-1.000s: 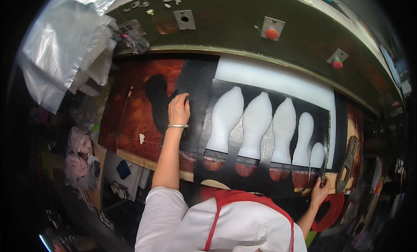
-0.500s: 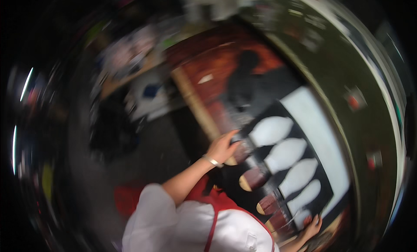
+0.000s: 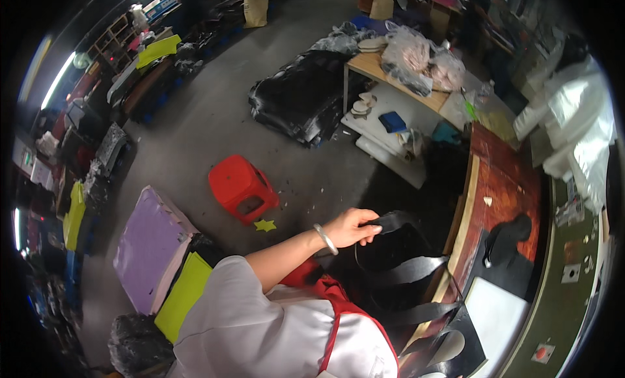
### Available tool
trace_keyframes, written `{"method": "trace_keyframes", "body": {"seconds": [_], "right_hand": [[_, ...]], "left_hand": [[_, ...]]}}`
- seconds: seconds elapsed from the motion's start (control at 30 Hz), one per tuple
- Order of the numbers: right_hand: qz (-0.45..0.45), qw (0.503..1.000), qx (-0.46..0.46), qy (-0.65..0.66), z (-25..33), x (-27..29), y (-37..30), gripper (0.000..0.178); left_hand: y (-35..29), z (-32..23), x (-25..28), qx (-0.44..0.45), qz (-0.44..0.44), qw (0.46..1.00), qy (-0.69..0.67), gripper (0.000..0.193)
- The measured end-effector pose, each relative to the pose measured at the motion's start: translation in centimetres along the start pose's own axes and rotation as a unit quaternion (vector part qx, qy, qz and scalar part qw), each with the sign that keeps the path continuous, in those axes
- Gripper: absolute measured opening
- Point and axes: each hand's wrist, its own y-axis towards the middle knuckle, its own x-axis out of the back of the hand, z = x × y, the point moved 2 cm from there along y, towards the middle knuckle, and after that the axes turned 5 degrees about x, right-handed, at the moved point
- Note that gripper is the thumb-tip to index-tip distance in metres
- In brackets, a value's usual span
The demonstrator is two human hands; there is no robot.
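My left hand (image 3: 357, 228), with a bangle at the wrist, is out in front of my body, fingers closed on the end of a black cut sheet (image 3: 420, 270). Thin strips of that sheet, with gaps between them, stretch from my fingers across the wooden edge (image 3: 463, 222) of the worktable to my right. A pale rounded shape (image 3: 450, 347) shows among the strips at the lower right. Beside it on the table lies a white board (image 3: 498, 316). My right hand is out of view.
A red stool (image 3: 241, 186) stands on the floor ahead. To the left are a purple stack (image 3: 153, 248) and bright green sheets (image 3: 185, 296). A black wrapped bundle (image 3: 303, 95) and a table (image 3: 390, 78) with bagged pieces are farther off. A green machine beam (image 3: 565, 313) borders the right.
The view has swung left. My left hand has left the brown blocks on the table and now holds the black sheet, drawn off over the table's edge. My right hand has gone out of view.
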Motion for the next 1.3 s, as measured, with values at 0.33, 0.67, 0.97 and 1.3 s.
{"method": "trace_keyframes", "body": {"seconds": [0.33,0.67,0.97,1.3], "right_hand": [[0.248,0.963,0.011,0.108,1.5,-21.2,-10.8,0.030],[0.363,0.923,0.036,0.121,8.7,-48.6,-21.4,0.012],[0.525,0.834,-0.003,0.169,14.3,-75.0,-31.5,0.014],[0.468,0.828,0.003,0.308,22.2,-112.7,-40.4,0.016]], "left_hand": [[-4.5,1.7,25.6,0.005,-0.004,0.998,0.059,0.025],[-12.0,4.1,47.2,-0.092,-0.224,0.966,-0.093,0.038],[-8.6,1.0,66.1,-0.151,-0.351,0.910,-0.160,0.042],[16.4,-12.5,97.4,-0.237,-0.436,0.868,-0.001,0.028]]}}
